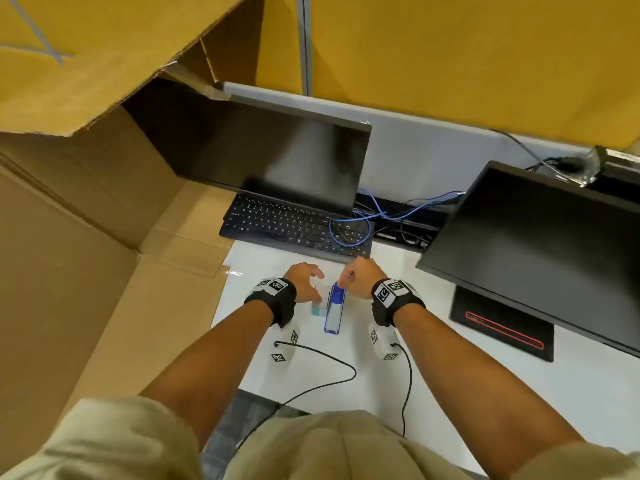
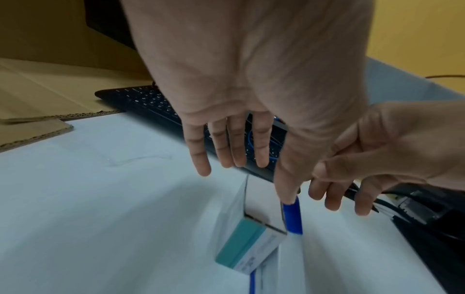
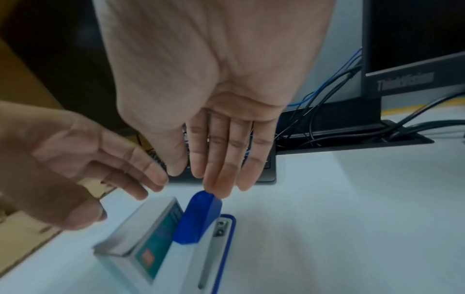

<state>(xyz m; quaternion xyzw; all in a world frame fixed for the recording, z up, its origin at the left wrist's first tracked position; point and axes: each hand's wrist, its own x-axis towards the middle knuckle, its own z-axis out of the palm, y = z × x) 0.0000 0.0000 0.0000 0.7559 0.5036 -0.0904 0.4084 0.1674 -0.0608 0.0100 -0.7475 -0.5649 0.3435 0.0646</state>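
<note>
The blue stapler (image 1: 334,308) is lying on the white desk (image 1: 450,375) with its cover tilting up and the staple box (image 1: 319,307) just beside it. The right hand (image 1: 362,277) is touching the cover tip with straight fingers (image 3: 221,179). The left hand (image 1: 304,282) is hovering over the box, fingers loosely spread.

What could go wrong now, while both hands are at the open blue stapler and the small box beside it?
1. The stapler has its blue cover raised, and the right hand only touches its tip with straight fingertips; the cover may snap down and pinch a finger.
2. The small box lies tight against the stapler, under the left hand; a small nudge could push or tip it.
</note>
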